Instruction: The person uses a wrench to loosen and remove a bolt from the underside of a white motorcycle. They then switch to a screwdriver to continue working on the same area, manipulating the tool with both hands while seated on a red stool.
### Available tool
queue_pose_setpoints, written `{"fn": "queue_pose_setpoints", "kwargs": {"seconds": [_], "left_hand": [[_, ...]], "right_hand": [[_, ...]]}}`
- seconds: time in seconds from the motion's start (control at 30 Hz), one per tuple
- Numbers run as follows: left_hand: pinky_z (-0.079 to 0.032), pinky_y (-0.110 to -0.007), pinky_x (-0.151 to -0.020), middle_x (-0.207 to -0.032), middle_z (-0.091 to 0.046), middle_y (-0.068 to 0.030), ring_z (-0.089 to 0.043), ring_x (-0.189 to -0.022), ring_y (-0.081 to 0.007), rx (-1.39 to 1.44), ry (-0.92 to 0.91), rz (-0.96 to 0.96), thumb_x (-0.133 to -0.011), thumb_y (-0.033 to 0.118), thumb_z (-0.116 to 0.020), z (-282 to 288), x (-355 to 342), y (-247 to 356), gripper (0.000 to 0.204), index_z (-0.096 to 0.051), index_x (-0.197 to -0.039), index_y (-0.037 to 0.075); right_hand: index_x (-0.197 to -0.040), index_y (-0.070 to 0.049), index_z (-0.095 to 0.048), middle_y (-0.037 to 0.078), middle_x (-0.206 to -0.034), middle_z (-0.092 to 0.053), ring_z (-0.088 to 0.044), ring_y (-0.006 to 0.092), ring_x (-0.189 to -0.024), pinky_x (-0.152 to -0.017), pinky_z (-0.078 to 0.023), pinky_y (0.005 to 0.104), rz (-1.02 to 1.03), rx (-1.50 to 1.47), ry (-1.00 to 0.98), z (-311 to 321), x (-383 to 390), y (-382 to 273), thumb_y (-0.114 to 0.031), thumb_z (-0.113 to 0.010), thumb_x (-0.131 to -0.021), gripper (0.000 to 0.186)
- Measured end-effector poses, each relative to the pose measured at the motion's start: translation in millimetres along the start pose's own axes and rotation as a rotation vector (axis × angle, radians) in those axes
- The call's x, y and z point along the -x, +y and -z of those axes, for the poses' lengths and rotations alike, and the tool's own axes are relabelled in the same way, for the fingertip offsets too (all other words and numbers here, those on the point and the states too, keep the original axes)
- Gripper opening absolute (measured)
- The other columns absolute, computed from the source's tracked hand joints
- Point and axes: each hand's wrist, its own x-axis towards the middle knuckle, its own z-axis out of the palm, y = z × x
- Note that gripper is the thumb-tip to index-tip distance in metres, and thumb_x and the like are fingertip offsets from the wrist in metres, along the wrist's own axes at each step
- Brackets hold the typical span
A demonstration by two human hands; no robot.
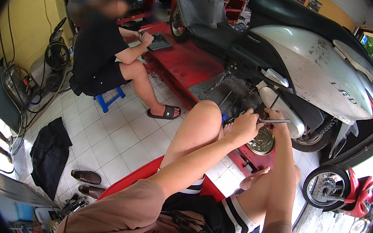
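My left hand point(245, 124) is closed around one end of a thin silver metal rod point(282, 121), which runs sideways in front of my right hand point(278, 114). The fingers of my right hand are closed too, pinching a dark slim bar point(276, 100) that sticks up from them. Both hands are close together above my knees, beside the scooter's pale engine-side cover point(277, 105). Below them a round metal dish point(266, 144) holds small parts too fine to name. The silver and black scooter point(295, 50) stands just beyond my hands.
A red lift platform point(201, 67) lies under the scooter, with loose tools on it. At the left another person point(100, 47) sits on a blue stool point(108, 98), near a grey tray point(160, 42). Brown shoes point(86, 177) and black cloth point(51, 151) lie on the tiles. A red motorcycle point(357, 191) stands right.
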Motion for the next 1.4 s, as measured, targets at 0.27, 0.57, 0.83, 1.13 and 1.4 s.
{"fn": "queue_pose_setpoints", "kwargs": {"seconds": [0.27, 0.57, 0.83, 1.13, 1.4], "left_hand": [[-0.051, -0.046, -0.066, -0.091, -0.055, -0.0214, -0.062, -0.074, -0.0397, -0.074, -0.033, -0.002, -0.080, 0.023, -0.066, -1, -1, 6, 0.024, -0.064, -0.084, -0.001], [-0.051, -0.046, -0.068, -0.071, -0.062, -0.0243, -0.063, -0.071, -0.0396, -0.016, -0.206, 0.015, -0.078, 0.023, -0.067, -3, 0, 3, 0.027, -0.064, -0.079, -0.004], [-0.047, -0.045, -0.083, -0.093, -0.062, -0.0273, -0.059, -0.096, -0.0402, -0.202, -0.575, -0.033, -0.078, 0.032, -0.067, -5, 10, -3, 0.032, -0.066, -0.093, 0.003], [-0.016, -0.039, -0.113, -0.141, -0.017, -0.0364, -0.016, -0.135, -0.0444, -0.370, -0.689, -0.247, -0.080, 0.037, -0.060, -60, 37, -112, 0.082, -0.025, -0.131, -0.017], [-0.018, -0.039, -0.113, -0.144, -0.019, -0.0310, -0.018, -0.135, -0.0423, -0.510, -1.056, -0.063, -0.086, 0.041, -0.054, -37, 12, -19, 0.058, -0.048, -0.129, 0.002]], "right_hand": [[-0.067, -0.003, -0.057, 0.002, -0.050, -0.046, -0.041, 0.0125, -0.038, -0.033, -0.028, 0.0287, -0.015, 0.010, 0.039, 4, 0, 3, -0.019, -0.057, -0.085, 0.024], [-0.074, -0.003, -0.060, 0.004, -0.059, -0.055, -0.050, 0.0135, -0.045, -0.039, -0.038, 0.0284, -0.024, 0.119, -0.035, 5, 0, 8, -0.018, -0.061, -0.080, 0.016], [-0.084, 0.005, -0.064, 0.011, -0.068, -0.060, -0.058, 0.0201, -0.059, -0.050, -0.046, 0.0327, 0.011, 0.505, -0.045, 9, 13, 9, -0.013, -0.061, -0.075, 0.020], [-0.087, 0.000, -0.070, 0.018, -0.078, -0.067, -0.066, 0.0285, -0.068, -0.063, -0.052, 0.0398, 0.246, 1.191, 0.034, 56, 1, 23, -0.012, -0.061, -0.064, 0.027], [-0.090, -0.001, -0.070, 0.020, -0.081, -0.067, -0.066, 0.0321, -0.073, -0.070, -0.052, 0.0391, -0.026, 1.211, -0.026, 103, 4, 31, -0.006, -0.049, -0.067, 0.031]]}}
